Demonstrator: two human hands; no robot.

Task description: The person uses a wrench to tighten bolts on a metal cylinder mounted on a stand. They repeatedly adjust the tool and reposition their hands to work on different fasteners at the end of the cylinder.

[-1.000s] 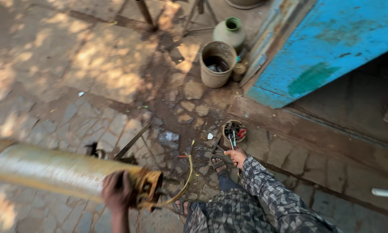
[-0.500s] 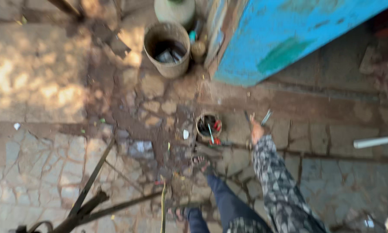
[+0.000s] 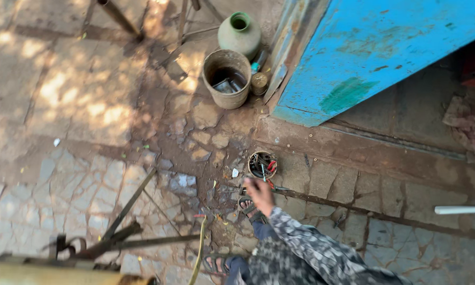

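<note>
My right hand (image 3: 259, 193), in a patterned grey sleeve, reaches down to the stone ground just below a small round tin (image 3: 262, 164) that holds several hand tools with red and dark handles. The fingers lie over loose tools beside the tin, including a red-handled one (image 3: 272, 184). Whether they grip anything is unclear. My left hand is out of the picture. My sandalled foot (image 3: 250, 209) stands right under the hand.
A dirty bucket (image 3: 227, 79), a green-grey clay pot (image 3: 240, 34) and small bottles stand by a blue metal door (image 3: 385, 47). A yellow hose (image 3: 199, 248), dark metal bars (image 3: 126, 232) and a yellowish cylinder (image 3: 37, 273) lie lower left. A white pipe (image 3: 462, 209) lies at right.
My right hand has come from the right of the tin down to just below it. The left hand on the yellow cylinder has dropped out of view as the camera swung.
</note>
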